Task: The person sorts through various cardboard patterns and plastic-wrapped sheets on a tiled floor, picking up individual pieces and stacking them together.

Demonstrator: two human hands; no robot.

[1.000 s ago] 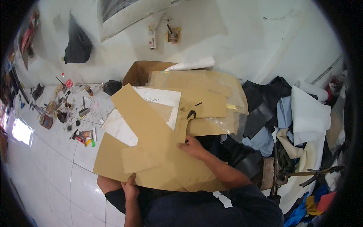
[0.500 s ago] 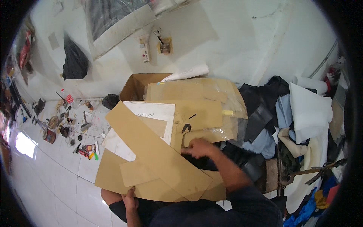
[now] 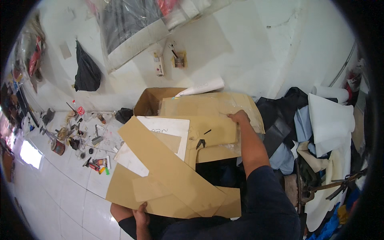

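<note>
My left hand [image 3: 141, 215] grips the near edge of a large tan cardboard sheet [image 3: 120, 188], thumb on top. On this sheet lie a long tan cardboard strip [image 3: 172, 168], set diagonally, and a smaller tan piece [image 3: 148, 189]. My right hand [image 3: 240, 117] reaches far forward, its fingers closed at the upper right corner of another tan cardboard sheet [image 3: 220, 134]; the fingertips are partly hidden. A small dark forked piece [image 3: 201, 143] and a thin dark strip mark that sheet. Partly under the long strip is a white sheet [image 3: 182, 136] with handwriting.
An open cardboard box [image 3: 146, 102] stands by the wall, with a white roll [image 3: 202, 87] beside it. Tools and small bottles [image 3: 98, 164] lie on the tiled floor at left. Dark and blue material [image 3: 276, 124] and white sheets [image 3: 332, 124] are piled at right.
My right hand has moved forward and right, from the sheets' near edge to the far sheet's corner. A dark gap between the sheets shows wider. My left hand keeps its grip.
</note>
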